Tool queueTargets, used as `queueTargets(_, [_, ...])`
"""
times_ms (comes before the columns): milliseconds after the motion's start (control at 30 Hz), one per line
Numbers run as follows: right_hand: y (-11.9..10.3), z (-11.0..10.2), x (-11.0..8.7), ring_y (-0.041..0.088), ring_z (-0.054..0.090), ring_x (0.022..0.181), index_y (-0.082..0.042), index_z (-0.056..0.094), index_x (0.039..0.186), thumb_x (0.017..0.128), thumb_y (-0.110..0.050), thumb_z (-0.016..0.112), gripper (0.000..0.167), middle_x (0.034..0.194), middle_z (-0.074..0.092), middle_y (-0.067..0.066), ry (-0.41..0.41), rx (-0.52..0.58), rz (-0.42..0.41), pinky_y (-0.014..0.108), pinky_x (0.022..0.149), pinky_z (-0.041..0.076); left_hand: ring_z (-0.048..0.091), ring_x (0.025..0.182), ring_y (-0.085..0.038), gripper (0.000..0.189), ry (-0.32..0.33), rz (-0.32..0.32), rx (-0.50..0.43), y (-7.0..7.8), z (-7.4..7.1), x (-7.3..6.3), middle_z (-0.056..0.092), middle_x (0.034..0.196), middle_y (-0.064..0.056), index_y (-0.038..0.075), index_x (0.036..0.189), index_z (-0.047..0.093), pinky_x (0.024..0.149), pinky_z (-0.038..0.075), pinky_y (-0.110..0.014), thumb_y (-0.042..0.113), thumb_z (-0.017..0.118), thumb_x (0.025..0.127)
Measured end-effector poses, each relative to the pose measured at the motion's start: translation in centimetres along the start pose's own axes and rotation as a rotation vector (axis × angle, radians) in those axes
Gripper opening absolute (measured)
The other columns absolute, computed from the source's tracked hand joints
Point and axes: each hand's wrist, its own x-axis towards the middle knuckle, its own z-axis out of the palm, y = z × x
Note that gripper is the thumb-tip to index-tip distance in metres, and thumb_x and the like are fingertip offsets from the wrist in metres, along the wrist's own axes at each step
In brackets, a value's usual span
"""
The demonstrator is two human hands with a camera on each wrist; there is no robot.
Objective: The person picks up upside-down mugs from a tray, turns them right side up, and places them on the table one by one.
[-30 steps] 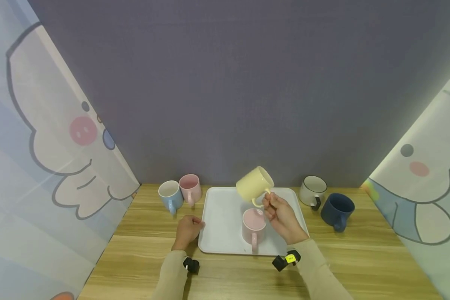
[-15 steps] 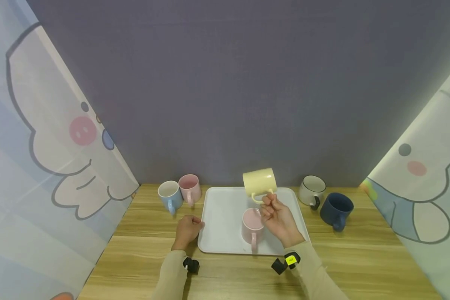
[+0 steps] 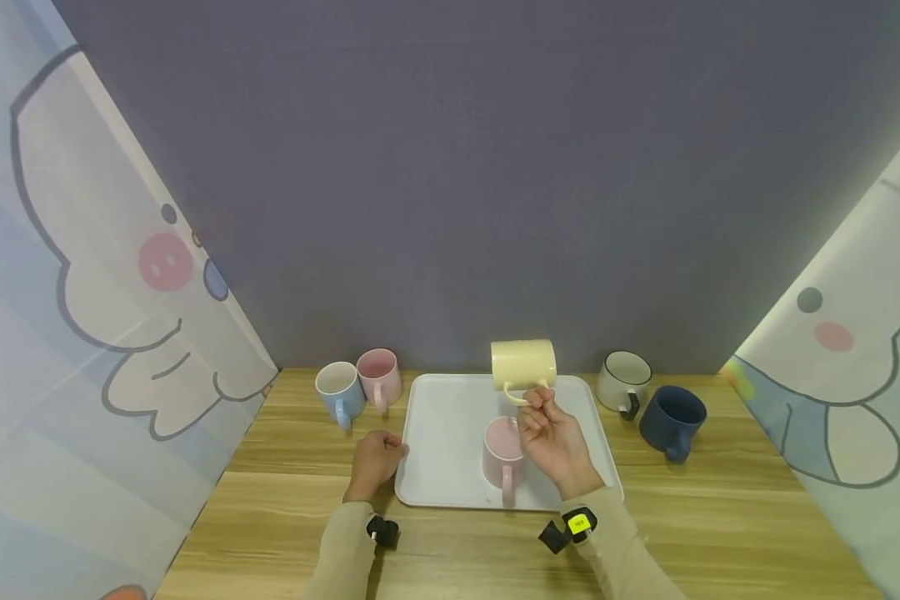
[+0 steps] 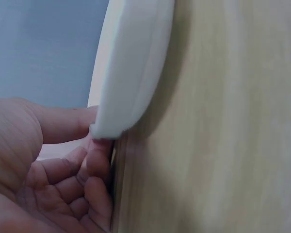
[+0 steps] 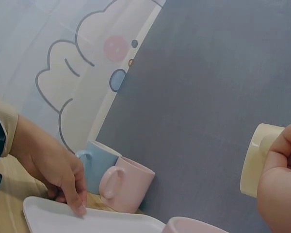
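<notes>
My right hand grips a pale yellow mug by its handle. The mug is held on its side in the air over the far part of a white tray; the right wrist view shows only one end of this yellow mug. On the tray, just left of my right hand, stands a pink mug with its handle toward me. My left hand pinches the tray's left edge. In the left wrist view, the thumb lies on the tray rim and fingers curl beneath it.
A light blue mug and another pink mug stand left of the tray, close together. To the right are a white mug with a black handle and a dark blue mug. A grey wall rises behind the wooden table.
The yellow mug has gone from a slanted tilt to lying level on its side, and has shifted slightly right. My right hand turned and moved a little left. My left hand stayed put.
</notes>
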Motion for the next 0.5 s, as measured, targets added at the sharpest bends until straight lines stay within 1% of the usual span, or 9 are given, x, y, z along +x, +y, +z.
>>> queueTargets(67, [0.2,0.0,0.0,0.004,0.02,0.068,-0.008,0.056,0.094,0.111,-0.028,0.021,0.043,0.087,0.058,0.002,-0.011,0.029,0.003,0.017,0.066,0.021,0.062,0.073,-0.021,0.013,0.029,0.004,0.004,0.3,0.1,-0.2,0.069,0.08,-0.009,0.001,0.089,0.073,0.064,0.049,-0.034,0.013,0.075,0.087])
queueTargets(167, [0.4,0.0,0.0,0.004,0.021,0.068,-0.008,0.055,0.094,0.111,-0.027,0.022,0.042,0.087,0.058,0.003,-0.019,0.05,0.009,0.017,0.066,0.02,0.061,0.074,-0.023,0.016,0.112,0.044,-0.01,1.5,0.5,-0.8,0.068,0.08,-0.011,-0.002,0.093,0.07,0.067,0.049,-0.037,0.011,0.075,0.085])
queueTargets(233, [0.6,0.0,0.0,0.004,0.021,0.068,-0.008,0.056,0.094,0.111,-0.026,0.022,0.042,0.088,0.059,0.003,-0.027,0.058,0.009,0.017,0.066,0.021,0.062,0.076,-0.022,0.018,0.153,0.087,-0.075,2.7,1.0,-1.1,0.068,0.083,-0.011,-0.002,0.097,0.07,0.068,0.05,-0.037,0.011,0.074,0.086])
queueTargets(300, [0.7,0.0,0.0,0.004,0.02,0.069,-0.008,0.056,0.094,0.112,-0.025,0.023,0.041,0.088,0.059,0.004,-0.039,0.066,0.006,0.016,0.066,0.021,0.062,0.078,-0.02,0.017,0.151,0.128,-0.185,4.5,1.5,-1.4,0.069,0.086,-0.012,-0.002,0.1,0.07,0.07,0.05,-0.033,0.012,0.073,0.089])
queueTargets(333, [0.8,0.0,0.0,0.004,0.02,0.069,-0.008,0.056,0.094,0.112,-0.024,0.024,0.04,0.089,0.059,0.004,-0.048,0.071,0.003,0.016,0.066,0.021,0.063,0.079,-0.019,0.016,0.124,0.145,-0.263,5.4,1.7,-1.6,0.07,0.087,-0.012,-0.002,0.101,0.071,0.07,0.05,-0.031,0.011,0.072,0.091])
queueTargets(400, [1.0,0.0,0.0,0.004,0.021,0.069,-0.008,0.056,0.094,0.112,-0.023,0.025,0.04,0.089,0.06,0.004,-0.064,0.075,-0.002,0.016,0.066,0.022,0.063,0.08,-0.016,0.016,0.034,0.154,-0.44,7.4,2.2,-2.0,0.072,0.089,-0.011,-0.002,0.101,0.072,0.069,0.05,-0.027,0.013,0.068,0.095])
queueTargets(500, [1.3,0.1,0.0,0.004,0.022,0.069,-0.008,0.057,0.095,0.112,-0.023,0.026,0.038,0.089,0.059,0.004,-0.082,0.083,-0.002,0.016,0.066,0.023,0.061,0.08,-0.014,0.023,-0.131,0.115,-0.698,10.1,2.8,-2.8,0.071,0.087,-0.005,-0.004,0.104,0.072,0.07,0.049,-0.025,0.017,0.064,0.1])
